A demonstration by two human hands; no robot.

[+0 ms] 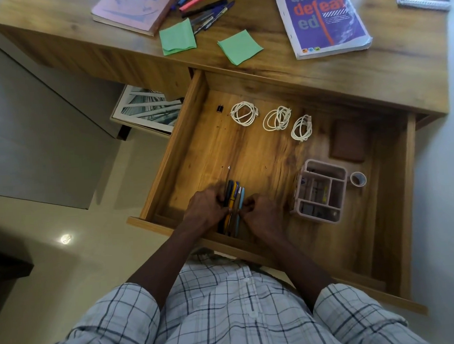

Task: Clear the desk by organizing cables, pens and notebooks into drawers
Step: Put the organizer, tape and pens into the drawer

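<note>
Fingers (220, 198) pinch slim plastic pens (234, 194) in wooden drawer (261, 148)

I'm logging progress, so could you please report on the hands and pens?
Left hand, right hand both pinching pen bundle in open drawer. Three cables coiled at its back. More pens, notebooks on desk. Nothing blocking.

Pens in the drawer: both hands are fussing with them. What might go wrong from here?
The pens that the left hand and right hand line up lie loose on the drawer floor, not in the pink organizer; they may roll apart when the drawer slides shut. The three white cables lie loosely coiled, so they could spring open and tangle.
</note>
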